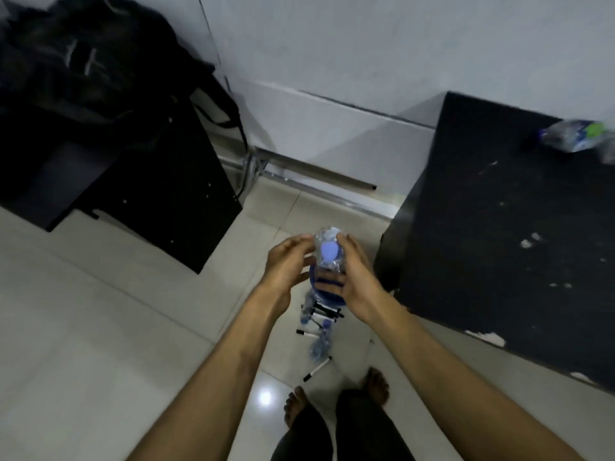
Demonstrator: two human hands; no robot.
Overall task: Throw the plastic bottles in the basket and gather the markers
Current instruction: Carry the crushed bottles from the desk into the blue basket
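A clear plastic bottle with a blue cap is held upright in front of me, cap toward the camera. My right hand wraps its right side and grips it. My left hand is at its left side, fingers apart, fingertips near or on the bottle. Below on the tiled floor lie several white markers with black caps mixed with crumpled clear bottles. Another crushed bottle with a green label lies on the black table at the right. No basket is in view.
A black table stands close on the right. A black cabinet with a black bag on top is at the left. White wall and metal rods lie behind. My bare feet stand on the tiles.
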